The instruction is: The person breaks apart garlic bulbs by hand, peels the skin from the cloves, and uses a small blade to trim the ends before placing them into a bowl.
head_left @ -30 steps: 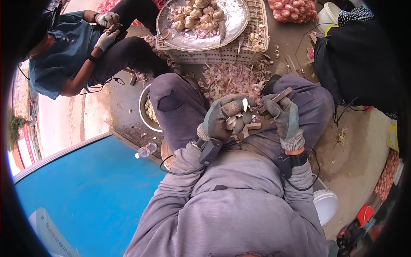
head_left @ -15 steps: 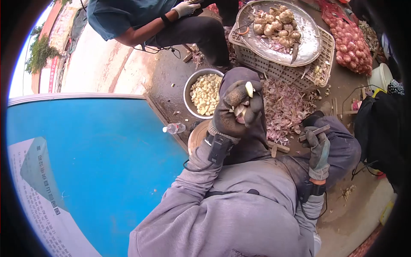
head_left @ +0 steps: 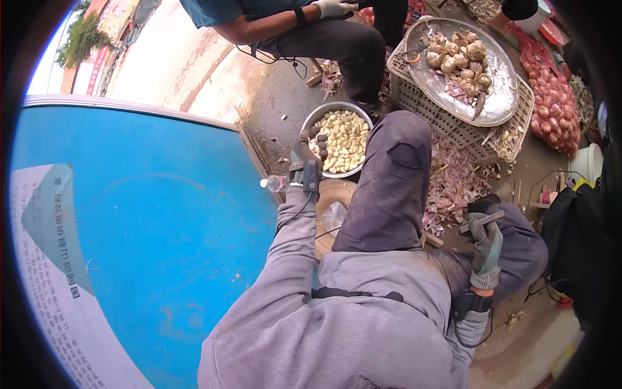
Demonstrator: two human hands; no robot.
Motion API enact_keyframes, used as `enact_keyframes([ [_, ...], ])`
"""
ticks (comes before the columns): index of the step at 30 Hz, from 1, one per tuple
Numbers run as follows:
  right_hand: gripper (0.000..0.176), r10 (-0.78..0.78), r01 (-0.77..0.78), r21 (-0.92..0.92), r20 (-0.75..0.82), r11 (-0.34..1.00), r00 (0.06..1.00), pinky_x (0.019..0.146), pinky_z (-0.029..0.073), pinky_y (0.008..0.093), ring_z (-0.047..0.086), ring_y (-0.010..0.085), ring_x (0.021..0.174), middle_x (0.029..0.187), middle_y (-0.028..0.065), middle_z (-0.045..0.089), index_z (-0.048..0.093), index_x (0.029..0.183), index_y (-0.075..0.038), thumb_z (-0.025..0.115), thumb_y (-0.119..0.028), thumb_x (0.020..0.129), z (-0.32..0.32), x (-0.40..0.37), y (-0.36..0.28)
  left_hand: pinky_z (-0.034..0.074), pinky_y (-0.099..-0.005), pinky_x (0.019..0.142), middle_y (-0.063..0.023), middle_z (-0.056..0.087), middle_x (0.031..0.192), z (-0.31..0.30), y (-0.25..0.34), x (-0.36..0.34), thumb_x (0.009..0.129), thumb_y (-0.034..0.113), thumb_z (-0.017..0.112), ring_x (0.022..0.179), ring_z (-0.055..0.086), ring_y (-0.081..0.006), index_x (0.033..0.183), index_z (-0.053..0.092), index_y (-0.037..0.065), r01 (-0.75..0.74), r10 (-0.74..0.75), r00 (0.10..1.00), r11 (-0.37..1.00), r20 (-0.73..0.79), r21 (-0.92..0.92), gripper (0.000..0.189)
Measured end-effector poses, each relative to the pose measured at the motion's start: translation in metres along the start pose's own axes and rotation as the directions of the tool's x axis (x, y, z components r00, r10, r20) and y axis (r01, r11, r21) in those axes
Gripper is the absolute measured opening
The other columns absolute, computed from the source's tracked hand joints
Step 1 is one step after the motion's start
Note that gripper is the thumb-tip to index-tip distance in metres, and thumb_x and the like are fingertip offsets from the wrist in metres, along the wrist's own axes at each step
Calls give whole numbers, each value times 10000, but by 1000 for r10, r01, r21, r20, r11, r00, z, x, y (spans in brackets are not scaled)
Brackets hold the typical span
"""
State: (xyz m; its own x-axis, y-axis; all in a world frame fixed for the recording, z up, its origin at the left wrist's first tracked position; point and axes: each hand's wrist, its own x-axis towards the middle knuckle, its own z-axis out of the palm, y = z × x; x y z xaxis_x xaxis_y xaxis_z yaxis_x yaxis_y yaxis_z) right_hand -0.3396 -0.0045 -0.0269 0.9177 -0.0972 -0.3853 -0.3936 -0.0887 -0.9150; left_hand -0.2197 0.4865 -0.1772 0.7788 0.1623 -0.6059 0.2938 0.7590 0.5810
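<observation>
My left hand (head_left: 306, 153), in a dark glove, reaches to the left side of a metal bowl (head_left: 311, 117) of peeled garlic cloves (head_left: 345, 136). Its fingers curl palm up over the rim, and a pinkish garlic clove (head_left: 315, 148) shows in them. Over my right thigh, my right hand (head_left: 484, 241) in a grey-green glove is closed round a short, flat knife (head_left: 482, 221) pointing up to the right. Garlic skins (head_left: 450, 185) lie heaped on the ground between my legs.
A round metal tray (head_left: 502, 81) of garlic bulbs (head_left: 460, 59) rests on a plastic crate (head_left: 421, 104). Beside it stands a red net sack (head_left: 551, 107). A blue panel (head_left: 155, 214) fills the left, near a plastic bottle (head_left: 275, 183). Opposite sits another person (head_left: 311, 39) with a gloved hand.
My left hand has moved from above my knee down and left to the bowl. The white peeled clove no longer shows at its fingertips. My right hand keeps the knife; the view has shifted.
</observation>
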Motion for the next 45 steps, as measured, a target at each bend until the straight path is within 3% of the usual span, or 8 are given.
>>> enact_keyframes([
  [6, 368, 24, -24, -22, 18, 999, 1000, 643, 507, 255, 652, 124, 755, 887, 61, 700, 671, 1117, 6, 656, -336, 980, 9, -1, -4, 459, -286, 542, -166, 594, 923, 55, -8, -26, 1023, 441, 487, 666, 510, -199, 1193, 577, -104, 162, -93, 979, 893, 180, -421, 578],
  [13, 371, -22, 23, -27, 35, 999, 999, 650, 495, 252, 634, 123, 720, 881, 61, 697, 670, 1124, 11, 657, -329, 977, 8, 3, 3, 617, -409, 780, -227, 661, 1146, 88, -26, -44, 1041, 338, 483, 1017, 676, -334, 1296, 553, -98, 228, -164, 970, 872, 180, -433, 510],
  [15, 372, -12, 14, -57, 43, 998, 999, 652, 493, 255, 626, 121, 711, 874, 60, 696, 671, 1128, 11, 656, -329, 977, 7, 2, 2, 604, -365, 734, -219, 661, 1123, 100, -28, -54, 1049, 298, 477, 932, 666, -288, 1332, 531, -86, 185, -164, 983, 889, 85, -419, 480],
  [18, 376, 0, 0, -17, 25, 1000, 1000, 657, 490, 252, 621, 113, 725, 887, 62, 694, 669, 1129, 9, 661, -333, 972, 6, 1, 3, 418, -246, 504, -110, 623, 948, 105, -26, -57, 1044, 239, 497, 652, 516, -136, 1237, 573, -47, 413, -158, 837, 810, 524, -416, 353],
  [21, 342, -78, 78, 106, -9, 991, 997, 687, 516, 252, 653, 112, 795, 942, 83, 702, 648, 1143, 26, 652, -279, 989, 4, 1, -5, 353, -239, 480, -52, 554, 891, 140, -14, -85, 1045, 255, 508, 623, 466, -111, 1238, 573, -32, 196, -68, 938, 914, 340, -356, 351],
  [30, 329, -335, 236, 422, 178, 875, 925, 849, 536, 335, 669, 200, 925, 1010, 152, 707, 606, 1099, 38, 658, -251, 950, 24, -8, -76, 472, -330, 704, -138, 596, 1112, 251, -72, -182, 1035, 248, 542, 818, 557, -183, 1401, 471, -26, 441, -49, 710, 809, 703, -389, 463],
  [43, 286, -369, 368, -113, 9, 923, 929, 688, 499, 237, 594, 48, 772, 887, 4, 683, 676, 1157, 6, 767, -84, 901, 34, -29, -54, 430, -316, 696, -82, 530, 1058, 278, -152, -210, 1039, 190, 500, 890, 460, -178, 1278, 510, -22, 494, -333, 763, 853, 555, -167, 320],
  [45, 267, -302, 302, -29, 7, 953, 953, 688, 496, 235, 594, 49, 772, 885, 2, 684, 680, 1135, 5, 769, -87, 901, 37, -31, -56, 492, -264, 738, -91, 561, 1140, 266, -168, -190, 1027, 143, 521, 967, 526, -162, 1360, 485, -21, 705, -280, 501, 681, 819, -198, 373],
])
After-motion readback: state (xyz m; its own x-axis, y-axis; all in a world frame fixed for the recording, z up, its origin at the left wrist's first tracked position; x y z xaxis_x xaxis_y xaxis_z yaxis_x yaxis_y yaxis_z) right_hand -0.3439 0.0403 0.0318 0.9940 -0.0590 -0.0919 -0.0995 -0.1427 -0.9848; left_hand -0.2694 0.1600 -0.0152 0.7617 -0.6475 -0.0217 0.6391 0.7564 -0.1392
